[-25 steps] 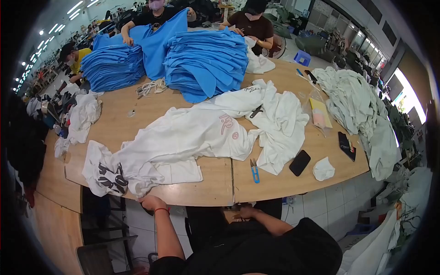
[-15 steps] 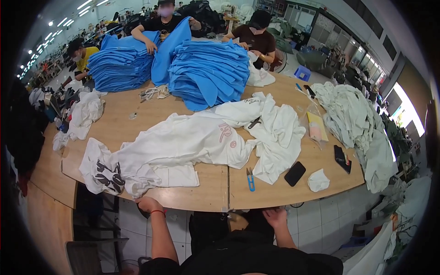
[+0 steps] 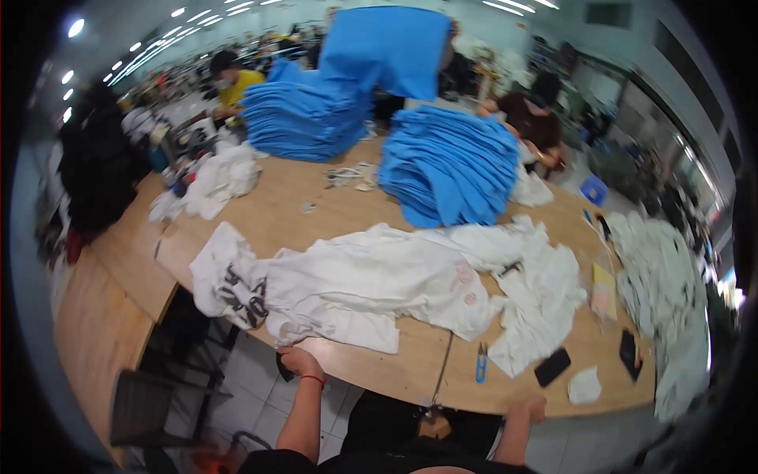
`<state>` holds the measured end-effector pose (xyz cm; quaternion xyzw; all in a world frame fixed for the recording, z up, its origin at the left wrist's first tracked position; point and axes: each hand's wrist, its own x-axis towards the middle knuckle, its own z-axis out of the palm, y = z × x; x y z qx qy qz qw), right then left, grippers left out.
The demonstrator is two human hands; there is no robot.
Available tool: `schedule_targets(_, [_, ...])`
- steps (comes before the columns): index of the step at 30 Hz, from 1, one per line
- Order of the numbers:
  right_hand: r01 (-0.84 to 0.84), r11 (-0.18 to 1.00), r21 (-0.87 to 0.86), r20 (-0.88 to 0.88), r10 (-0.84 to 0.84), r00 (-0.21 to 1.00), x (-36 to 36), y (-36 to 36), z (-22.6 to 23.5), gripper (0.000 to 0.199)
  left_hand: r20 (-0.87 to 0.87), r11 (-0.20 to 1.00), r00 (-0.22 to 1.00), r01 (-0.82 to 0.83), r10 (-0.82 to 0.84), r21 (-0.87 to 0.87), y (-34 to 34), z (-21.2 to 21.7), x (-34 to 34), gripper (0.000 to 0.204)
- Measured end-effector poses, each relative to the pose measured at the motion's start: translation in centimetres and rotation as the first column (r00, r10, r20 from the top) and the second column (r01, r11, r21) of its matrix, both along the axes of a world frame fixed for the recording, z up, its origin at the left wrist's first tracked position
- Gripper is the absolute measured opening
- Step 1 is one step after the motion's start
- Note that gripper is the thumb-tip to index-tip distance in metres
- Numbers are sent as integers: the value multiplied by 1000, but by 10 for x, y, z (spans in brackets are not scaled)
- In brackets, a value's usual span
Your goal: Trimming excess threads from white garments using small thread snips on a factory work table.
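Along the near edge of the wooden table (image 3: 332,217) both hands are down low: the left hand (image 3: 298,363), with a red band at the wrist, sits right at the rim just below the hem of the white garment (image 3: 371,280), fingers curled over the edge, though I can't tell if it's actually pinching cloth or just the wood. The right hand (image 3: 527,411) is further along the same rim, closed into a loose fist against the edge, nothing visibly in it. That white garment is spread flat across the middle of the table, one end with a black print hanging off the left corner. Near the rim beside it lie small blue snips (image 3: 481,363), a black phone (image 3: 552,366) and a crumpled white scrap (image 3: 585,386). Further back on the table are two stacks of folded blue cloth (image 3: 450,166), and a heap of white cloth (image 3: 217,180) at the left end. No bins or boxes I can make out clearly; a small blue tray-like thing (image 3: 594,189) past the far right side is too blurry to see into.
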<state>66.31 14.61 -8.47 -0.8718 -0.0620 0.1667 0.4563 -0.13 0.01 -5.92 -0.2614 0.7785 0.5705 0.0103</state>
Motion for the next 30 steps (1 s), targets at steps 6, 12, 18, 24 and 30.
schedule_targets(6, [-166, 689, -706, 248, 460, 853, -75, -1, 72, 47, 4, 986, 998, -55, 56, -154, -6, 15, -2, 74])
schedule_targets(12, [-254, 742, -620, 245, 491, 836, -102, 27, 84, 48, -17, 993, 995, -97, 96, -63, -5, 17, 2, 76])
schedule_targets(18, [-289, 824, -487, 203, 429, 880, -117, 28, 80, 49, -19, 995, 996, -86, 85, -58, -3, 16, 4, 78])
schedule_targets(24, [-295, 900, -321, 152, 356, 922, -135, 36, 79, 51, 1, 994, 996, -84, 84, -74, -8, 11, 4, 77])
schedule_targets(30, [-256, 949, -184, 84, 274, 958, -140, 34, 69, 53, -13, 995, 997, -71, 70, -66, -2, 9, 0, 77])
